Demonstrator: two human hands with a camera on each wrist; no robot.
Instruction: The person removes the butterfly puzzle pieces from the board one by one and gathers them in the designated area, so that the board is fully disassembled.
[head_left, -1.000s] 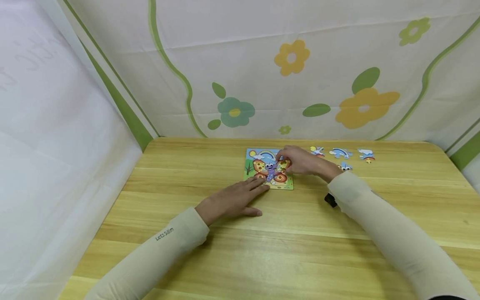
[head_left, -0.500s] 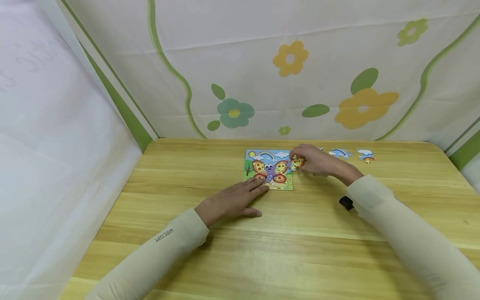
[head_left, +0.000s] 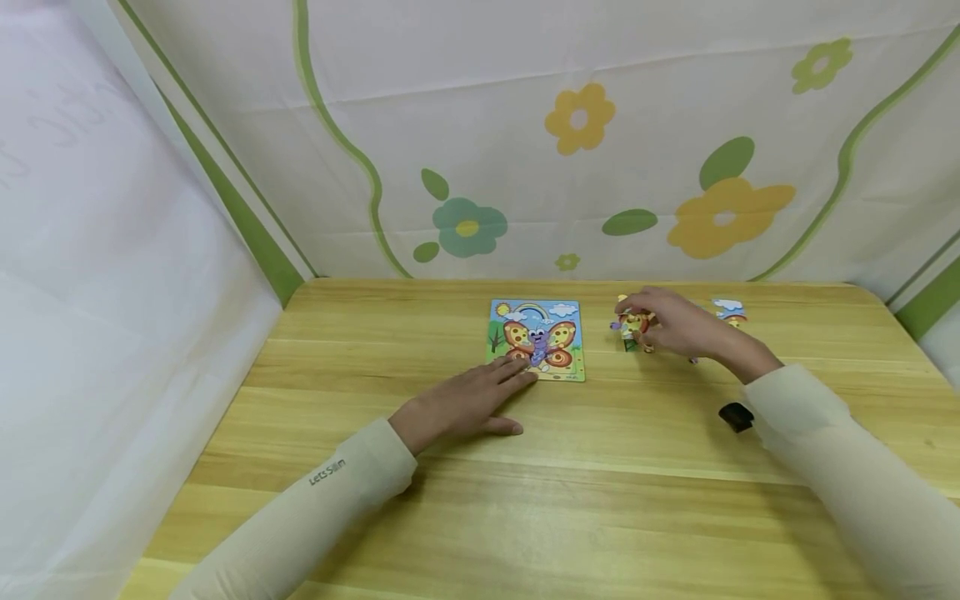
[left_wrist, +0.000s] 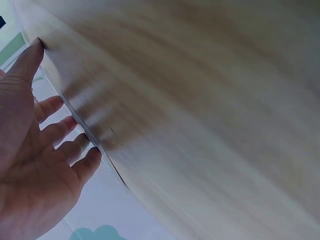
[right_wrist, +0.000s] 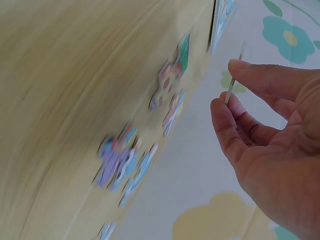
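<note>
a square butterfly puzzle board [head_left: 551,342] lies flat on a wooden table [head_left: 450,517], between the person's two hands, which are well apart. the left hand [head_left: 465,400], palm down with fingers extended and thumb spread, rests its fingertips over the board's near edge. the right hand [head_left: 678,325], to the right of the board, pinches a thin puzzle piece [right_wrist: 230,92] between thumb and fingers. that piece shows only edge-on in the right wrist view, so its print cannot be made out there. loose pieces [right_wrist: 115,160] lie on the tabletop near the right hand; several are blurred, one is cut off at the frame's bottom, and in the head view the hand hides some. the left fingertips cover part of the board's lower edge. its picture shows a smiling purple butterfly with yellow, spotted, red-edged wings under a sun, rainbow and clouds.
</note>
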